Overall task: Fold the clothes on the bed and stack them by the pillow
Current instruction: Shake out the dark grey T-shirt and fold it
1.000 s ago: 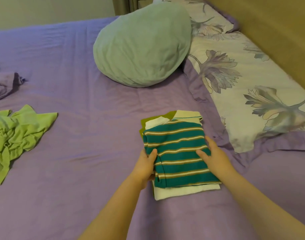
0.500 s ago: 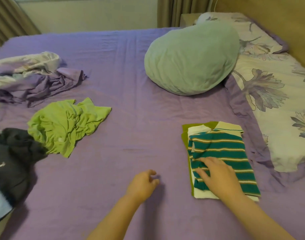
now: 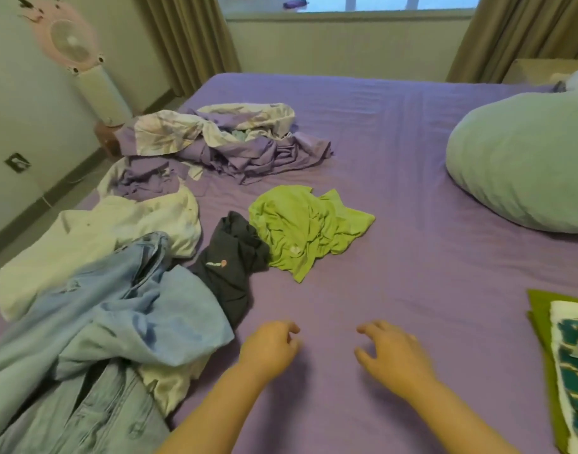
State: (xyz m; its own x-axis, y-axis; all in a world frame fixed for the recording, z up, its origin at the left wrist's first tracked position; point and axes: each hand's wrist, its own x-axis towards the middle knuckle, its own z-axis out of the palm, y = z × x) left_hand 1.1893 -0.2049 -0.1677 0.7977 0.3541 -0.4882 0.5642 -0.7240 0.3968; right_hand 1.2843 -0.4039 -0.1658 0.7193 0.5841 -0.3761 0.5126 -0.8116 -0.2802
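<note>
The folded stack (image 3: 571, 371), a teal striped shirt over a green one, lies at the right edge of the purple bed (image 3: 396, 132). Unfolded clothes lie to the left: a crumpled lime-green shirt (image 3: 300, 229), a dark grey garment (image 3: 232, 267), a light blue shirt (image 3: 143, 319), denim (image 3: 94, 417) and a cream garment (image 3: 94, 234). My left hand (image 3: 269, 350) and my right hand (image 3: 392, 352) hover over bare sheet, fingers loosely curled, holding nothing, well apart from the stack.
A large pale green pillow (image 3: 523, 162) sits at the far right. A rumpled purple floral duvet cover (image 3: 225, 139) lies at the far left of the bed. A pink fan (image 3: 84, 60) stands by the wall; curtains and a window are beyond the bed.
My right hand has come off the folded striped stack and both hands now hover over the sheet. The view has swung left, bringing the unfolded clothes pile into sight.
</note>
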